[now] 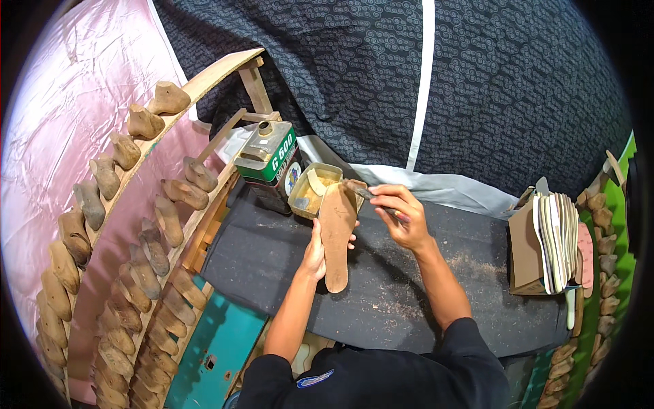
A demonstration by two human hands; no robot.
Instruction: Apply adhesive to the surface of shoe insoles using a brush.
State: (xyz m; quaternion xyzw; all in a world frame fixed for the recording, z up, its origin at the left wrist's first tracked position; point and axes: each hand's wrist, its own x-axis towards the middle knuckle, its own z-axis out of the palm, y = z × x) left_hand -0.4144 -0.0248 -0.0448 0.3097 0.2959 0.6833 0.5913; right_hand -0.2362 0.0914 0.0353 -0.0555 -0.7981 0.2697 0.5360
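Observation:
A brown shoe insole (336,238) stands out over the dark worktable, its wide end up and its narrow heel end toward me. My left hand (315,255) is closed around its middle, thumb along the left edge and fingertips showing at the right. My right hand (407,219) pinches a short, dark-handled brush (361,190). The brush's brown, crusted tip is at the insole's far end; whether it touches cannot be made out. Just behind the insole sits a squarish tub (296,205) with yellowish stuff and pale scraps in it, partly hidden by the insole.
A green and dark metal can (269,163) stands left of the tub. Racks of wooden shoe lasts (169,219) line the left side, more lasts (608,262) the far right. A stack of sheets (553,238) stands at the table's right end. Shavings litter the dark tabletop (449,327).

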